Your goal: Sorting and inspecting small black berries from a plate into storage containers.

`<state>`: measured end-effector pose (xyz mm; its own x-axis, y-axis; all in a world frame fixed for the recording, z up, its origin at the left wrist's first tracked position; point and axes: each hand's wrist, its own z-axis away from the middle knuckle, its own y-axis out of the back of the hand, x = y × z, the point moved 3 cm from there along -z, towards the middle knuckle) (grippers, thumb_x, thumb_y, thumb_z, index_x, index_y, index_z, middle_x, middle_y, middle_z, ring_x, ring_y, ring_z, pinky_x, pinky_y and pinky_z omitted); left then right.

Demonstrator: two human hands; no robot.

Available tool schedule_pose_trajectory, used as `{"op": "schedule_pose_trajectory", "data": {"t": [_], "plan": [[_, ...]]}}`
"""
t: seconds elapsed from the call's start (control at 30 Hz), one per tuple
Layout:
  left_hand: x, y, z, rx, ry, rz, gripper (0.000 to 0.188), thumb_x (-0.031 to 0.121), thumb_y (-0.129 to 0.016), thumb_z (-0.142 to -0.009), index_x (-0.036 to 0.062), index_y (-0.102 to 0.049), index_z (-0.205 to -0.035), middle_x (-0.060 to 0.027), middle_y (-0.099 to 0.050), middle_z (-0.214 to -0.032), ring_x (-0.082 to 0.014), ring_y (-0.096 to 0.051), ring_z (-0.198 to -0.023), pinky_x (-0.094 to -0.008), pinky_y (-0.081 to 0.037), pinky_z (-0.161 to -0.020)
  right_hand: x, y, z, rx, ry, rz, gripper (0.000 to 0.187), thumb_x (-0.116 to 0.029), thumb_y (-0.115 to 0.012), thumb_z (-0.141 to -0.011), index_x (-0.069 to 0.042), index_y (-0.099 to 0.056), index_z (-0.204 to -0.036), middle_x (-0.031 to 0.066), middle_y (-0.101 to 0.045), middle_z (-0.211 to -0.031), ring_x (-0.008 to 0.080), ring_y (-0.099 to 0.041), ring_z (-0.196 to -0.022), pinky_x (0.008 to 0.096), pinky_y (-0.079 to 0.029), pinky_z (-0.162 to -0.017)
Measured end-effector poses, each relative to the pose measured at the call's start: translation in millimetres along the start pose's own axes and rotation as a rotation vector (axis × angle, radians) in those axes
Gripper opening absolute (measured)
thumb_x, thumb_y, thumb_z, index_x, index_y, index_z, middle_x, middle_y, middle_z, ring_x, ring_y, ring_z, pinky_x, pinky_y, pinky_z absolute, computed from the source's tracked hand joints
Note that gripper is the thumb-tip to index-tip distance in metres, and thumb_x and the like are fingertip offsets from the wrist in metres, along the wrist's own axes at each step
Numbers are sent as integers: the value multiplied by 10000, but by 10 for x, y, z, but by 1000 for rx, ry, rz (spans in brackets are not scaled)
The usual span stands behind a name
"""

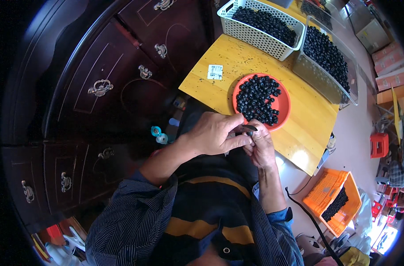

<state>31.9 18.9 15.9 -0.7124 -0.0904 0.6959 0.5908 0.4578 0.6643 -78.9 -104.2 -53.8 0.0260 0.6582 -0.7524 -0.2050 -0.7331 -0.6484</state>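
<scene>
Head view, left hand [215, 133] and right hand [260, 146] pinching small black part [248, 129], mostly hidden by fingers, beside red plate [283, 104]

The round plate [282, 103] sits on the table [237, 62], near its front edge, with small round pieces [256, 98] heaped in it. Just before the plate, at the table's edge, the left hand [215, 134] and right hand [260, 146] meet, touching. Left of the plate lies a small label [214, 72]. Behind the plate stands a slotted basket [255, 37]; behind and right of it, a clear bin [319, 77]. Off the table, right of the plate and nearer, a crate [328, 190] stands on the floor. Left of the plate stands a cabinet [100, 88].
</scene>
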Motion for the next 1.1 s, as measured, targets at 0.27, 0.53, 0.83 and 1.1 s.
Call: {"op": "schedule_pose_trajectory", "data": {"t": [0.27,0.53,0.83,1.1], "plan": [[31,-28,-6,20,-36,-77,397,453,-671,-913,73,-559,-933,-125,-641,-703,-331,-674,-631,-435,-501,-549,-4,21,30,-32,-11,40,294,-407,-564,-1030,-118,-580,-981,-76,-438,-661,21,-314,-483,196,-234,-426],[-15,-31,-12,49,-98,-188,368,429,-655,-914,74,-571,-960,-135,-663,-719,-338,-681,-635,-447,-518,-555,-29,-80,50,126,-59,16,264,-366,-581,-1030,-131,-567,-909,-77,-434,-653,15,-322,-472,187,-242,-417],[-52,-136,-3,12,-142,-211,363,447,-644,-914,89,-593,-940,-123,-646,-646,-337,-673,-591,-439,-529,-554,-52,-101,71,146,-136,-74,224,-314,-589,-1032,-123,-577,-914,-70,-441,-658,20,-307,-454,184,-248,-401],[-3,-28,-101,163,-160,-76,416,458,-742,-866,73,-586,-850,-103,-642,-688,-301,-684,-617,-391,-515,-546,13,-127,94,101,-169,-482,203,-289,-565,-1037,-87,-570,-1037,-47,-459,-712,39,-379,-509,175,-328,-418]]}}
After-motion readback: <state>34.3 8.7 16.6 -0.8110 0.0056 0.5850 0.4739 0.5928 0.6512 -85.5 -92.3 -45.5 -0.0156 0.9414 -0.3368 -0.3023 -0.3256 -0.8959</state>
